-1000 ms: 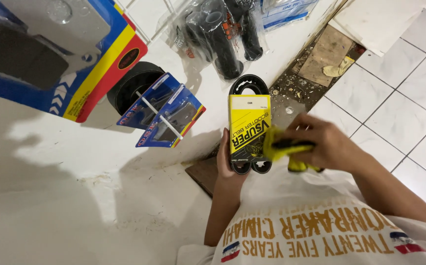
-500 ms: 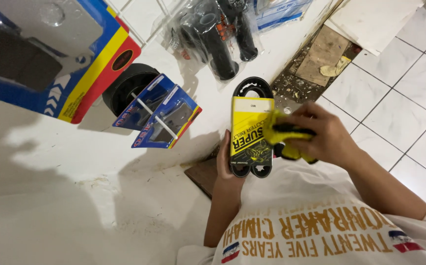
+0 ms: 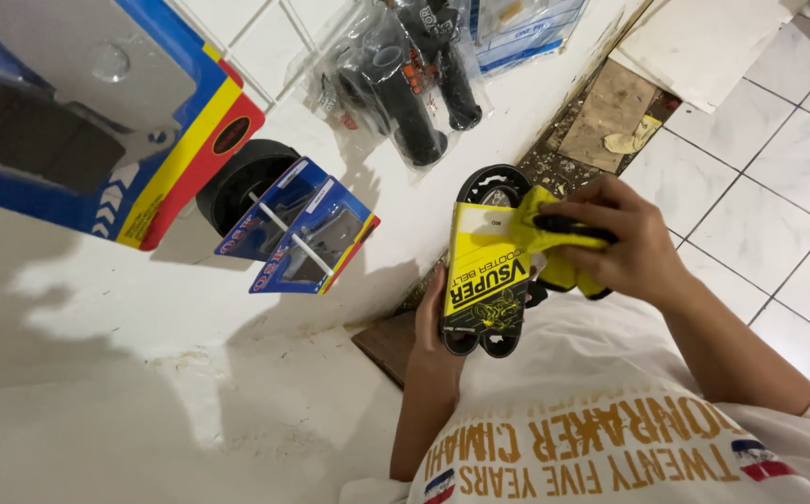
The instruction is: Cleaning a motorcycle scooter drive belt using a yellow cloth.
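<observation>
— Head view: left hand (image 3: 431,327) wrapped around a belt (image 3: 485,271), black loop in a yellow card sleeve, held upright over the lap. Fingers curled behind the sleeve's left edge, clamped on it.

— And the right hand (image 3: 624,245)?

— Pressing a yellow cloth (image 3: 543,233) against the sleeve's upper right side. Fingers closed tight on the cloth, a bunch of it hanging below the palm.

— Around them?

— White wall straight ahead, just beyond the belt. Blue blister packs (image 3: 298,229) hanging there over a black round part (image 3: 237,182); a big blue, yellow and red pack (image 3: 97,121) further left. Black grips (image 3: 405,79) in clear bags higher up, beside another clear bag (image 3: 522,28). White floor tiles (image 3: 778,187) to the right, broken patch (image 3: 601,121) with debris near the wall's foot.
</observation>
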